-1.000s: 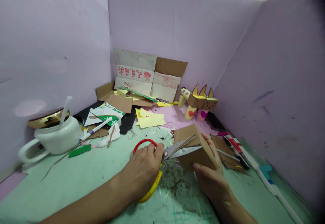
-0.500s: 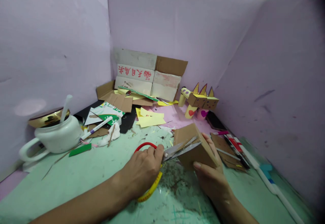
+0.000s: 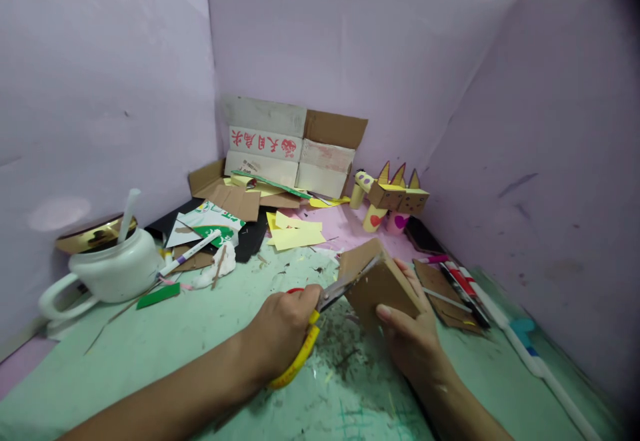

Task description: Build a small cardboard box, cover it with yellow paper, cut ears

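Observation:
My left hand (image 3: pixel 287 324) is closed round the handles of a pair of scissors (image 3: pixel 303 357), which are red and yellow. The blades point up and right, into the open side of a small brown cardboard box (image 3: pixel 387 291). My right hand (image 3: pixel 415 327) grips that box, thumb on the near face and fingers behind it. Some of the blade tips are hidden at the cardboard edge. Dark scraps and dust (image 3: pixel 345 347) lie on the green tabletop below.
At left stands a white mug (image 3: pixel 117 267) beside a marker (image 3: pixel 190 254). Yellow paper pieces (image 3: pixel 297 234) and an unfolded carton (image 3: pixel 265 141) lie toward the back. A cardboard dinosaur-like figure (image 3: pixel 395 197) stands back right. Flat cardboard and pens (image 3: pixel 450 297) lie to the right, near a white tube (image 3: pixel 520 347).
The scissor blades have come together along the box's cardboard edge, and the handles have drawn closer. The box has tilted slightly in my right hand.

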The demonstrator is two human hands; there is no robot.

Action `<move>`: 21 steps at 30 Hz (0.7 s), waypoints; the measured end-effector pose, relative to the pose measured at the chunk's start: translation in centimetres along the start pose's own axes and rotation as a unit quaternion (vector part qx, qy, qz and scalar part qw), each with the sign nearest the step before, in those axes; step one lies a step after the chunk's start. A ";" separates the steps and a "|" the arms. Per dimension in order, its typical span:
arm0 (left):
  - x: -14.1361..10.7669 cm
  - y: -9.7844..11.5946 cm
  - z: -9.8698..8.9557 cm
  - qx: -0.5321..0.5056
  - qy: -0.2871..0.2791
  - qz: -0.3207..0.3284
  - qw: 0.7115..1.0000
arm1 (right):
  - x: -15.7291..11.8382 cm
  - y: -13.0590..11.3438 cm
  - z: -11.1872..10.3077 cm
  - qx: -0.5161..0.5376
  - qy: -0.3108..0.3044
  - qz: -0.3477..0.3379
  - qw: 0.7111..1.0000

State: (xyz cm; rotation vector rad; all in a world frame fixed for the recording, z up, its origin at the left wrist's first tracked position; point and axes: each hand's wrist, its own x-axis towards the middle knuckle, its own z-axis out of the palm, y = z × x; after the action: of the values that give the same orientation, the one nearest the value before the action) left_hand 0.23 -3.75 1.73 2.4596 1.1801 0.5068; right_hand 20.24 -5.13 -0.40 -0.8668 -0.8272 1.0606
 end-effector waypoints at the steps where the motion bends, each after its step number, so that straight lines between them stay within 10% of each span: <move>1: 0.1 -0.3 0.2 -0.042 0.008 0.008 0.999 | 0.1 0.0 0.1 0.004 0.000 0.007 1.000; 7: 1.4 -2.6 -0.7 -0.007 0.114 -0.067 0.991 | 0.2 -1.1 0.3 0.090 -0.035 0.087 0.992; 12: 2.3 -3.5 -3.0 0.217 0.027 -0.257 0.941 | 0.2 -1.5 0.2 0.123 -0.033 0.137 0.982; 21: 2.3 -4.4 -2.9 0.225 -0.012 -0.283 0.932 | 0.6 -1.8 0.2 0.173 -0.124 0.248 0.945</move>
State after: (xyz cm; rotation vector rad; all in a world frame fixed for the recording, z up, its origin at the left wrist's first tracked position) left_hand -2.70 1.10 2.60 2.2731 2.0813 0.0348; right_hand 20.93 -4.99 1.41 -0.6587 -0.6079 1.7289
